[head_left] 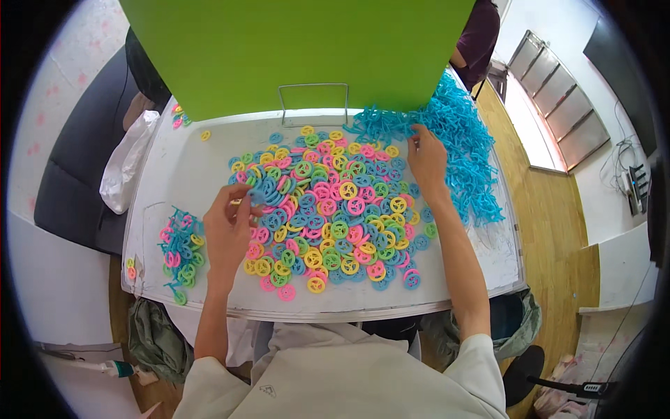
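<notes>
On the white tabletop (209, 160), a big spread of small plastic wheel-shaped rings (328, 209) in blue, pink, yellow and green lies in the middle. The left hand (229, 230) sits at the near-left edge of that spread, its fingers pinched together on a blue ring (255, 197) lifted just above the others. The right hand (426, 160) reaches to the far-right edge of the spread, fingers curled at the near fringe of a heap of turquoise plastic stick pieces (460, 150); whether it grips one cannot be told. Left of the spread, near the table's left edge, lies a smaller cluster of assembled pieces (180, 251). A green board (293, 56) stands behind the spread, with a wire stand (313, 87) at its foot.
</notes>
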The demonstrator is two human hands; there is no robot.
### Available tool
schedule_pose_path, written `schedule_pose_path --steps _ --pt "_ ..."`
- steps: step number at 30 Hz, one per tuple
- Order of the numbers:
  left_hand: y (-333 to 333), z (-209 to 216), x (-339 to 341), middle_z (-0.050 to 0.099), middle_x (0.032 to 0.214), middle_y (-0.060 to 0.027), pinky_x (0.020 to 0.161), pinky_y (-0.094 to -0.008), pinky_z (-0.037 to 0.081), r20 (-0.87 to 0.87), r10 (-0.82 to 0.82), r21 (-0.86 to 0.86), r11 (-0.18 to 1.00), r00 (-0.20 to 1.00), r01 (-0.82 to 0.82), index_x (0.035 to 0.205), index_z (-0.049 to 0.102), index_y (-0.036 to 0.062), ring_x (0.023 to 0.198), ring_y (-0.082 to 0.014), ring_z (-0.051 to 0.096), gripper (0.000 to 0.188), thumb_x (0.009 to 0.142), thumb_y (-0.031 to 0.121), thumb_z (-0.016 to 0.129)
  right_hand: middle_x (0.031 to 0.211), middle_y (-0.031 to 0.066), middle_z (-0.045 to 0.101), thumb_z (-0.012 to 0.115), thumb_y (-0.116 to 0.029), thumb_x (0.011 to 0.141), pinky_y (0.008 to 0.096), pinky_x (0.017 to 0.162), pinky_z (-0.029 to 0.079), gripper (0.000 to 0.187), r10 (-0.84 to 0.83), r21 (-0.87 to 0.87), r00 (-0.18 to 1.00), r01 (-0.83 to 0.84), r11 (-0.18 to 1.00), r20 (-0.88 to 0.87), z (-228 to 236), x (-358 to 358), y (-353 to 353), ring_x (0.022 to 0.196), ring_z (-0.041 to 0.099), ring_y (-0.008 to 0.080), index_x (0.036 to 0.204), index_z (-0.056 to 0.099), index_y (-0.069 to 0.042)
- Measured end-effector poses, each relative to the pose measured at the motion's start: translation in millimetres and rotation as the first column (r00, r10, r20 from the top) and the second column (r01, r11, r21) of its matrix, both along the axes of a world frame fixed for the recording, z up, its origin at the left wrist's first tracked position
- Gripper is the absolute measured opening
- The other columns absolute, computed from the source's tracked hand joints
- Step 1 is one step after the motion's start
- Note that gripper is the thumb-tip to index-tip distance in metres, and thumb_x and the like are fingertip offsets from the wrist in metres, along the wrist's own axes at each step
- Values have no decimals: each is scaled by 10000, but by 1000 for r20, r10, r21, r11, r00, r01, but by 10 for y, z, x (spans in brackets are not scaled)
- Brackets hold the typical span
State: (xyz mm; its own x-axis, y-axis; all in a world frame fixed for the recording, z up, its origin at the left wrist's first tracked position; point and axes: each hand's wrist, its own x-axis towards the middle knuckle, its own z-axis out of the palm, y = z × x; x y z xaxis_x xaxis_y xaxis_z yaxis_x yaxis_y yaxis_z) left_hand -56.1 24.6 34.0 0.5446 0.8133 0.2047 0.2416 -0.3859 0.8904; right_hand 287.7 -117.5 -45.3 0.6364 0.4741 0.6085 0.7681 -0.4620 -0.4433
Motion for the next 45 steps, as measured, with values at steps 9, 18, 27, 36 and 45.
schedule_pose_path --steps 9,18,27,36,45 --pt "-80 141 631 598 1013 -33 707 -242 536 321 -282 -453 792 904 409 1185 579 30 818 -100 595 264 971 156 490 925 116 569 546 -7 879 297 687 521 238 253 294 924 -166 941 -286 448 -468 -212 773 643 194 1097 635 -45" --pt "-200 -38 633 577 1016 -36 808 -276 545 366 -316 -539 695 876 476 1155 541 13 912 -129 601 280 951 203 553 927 107 575 567 93 826 274 740 540 245 543 211 808 -503 838 -228 769 -1086 -221 859 635 198 1034 649 -7" --pt "-208 -96 656 577 1025 -61 776 -277 556 565 -133 -698 450 814 558 1100 499 17 924 -170 639 221 962 187 531 911 93 595 624 82 790 287 731 520 247 640 302 688 -565 768 -342 623 -1427 -146 842 625 194 1011 635 -28" --pt "-250 -144 642 627 894 -44 702 -254 545 355 -383 -472 714 853 517 1083 521 7 822 -106 625 194 948 144 546 930 61 625 668 41 804 258 783 516 224 633 463 494 -433 773 -596 648 -1559 -95 879 622 130 1015 600 9" --pt "-258 -109 625 632 852 -62 633 -242 527 349 -350 -397 785 869 476 1017 497 11 759 -107 622 151 949 139 539 965 54 650 659 -24 852 244 759 506 155 607 450 444 -414 791 -659 495 -1465 -89 876 610 110 994 613 16"
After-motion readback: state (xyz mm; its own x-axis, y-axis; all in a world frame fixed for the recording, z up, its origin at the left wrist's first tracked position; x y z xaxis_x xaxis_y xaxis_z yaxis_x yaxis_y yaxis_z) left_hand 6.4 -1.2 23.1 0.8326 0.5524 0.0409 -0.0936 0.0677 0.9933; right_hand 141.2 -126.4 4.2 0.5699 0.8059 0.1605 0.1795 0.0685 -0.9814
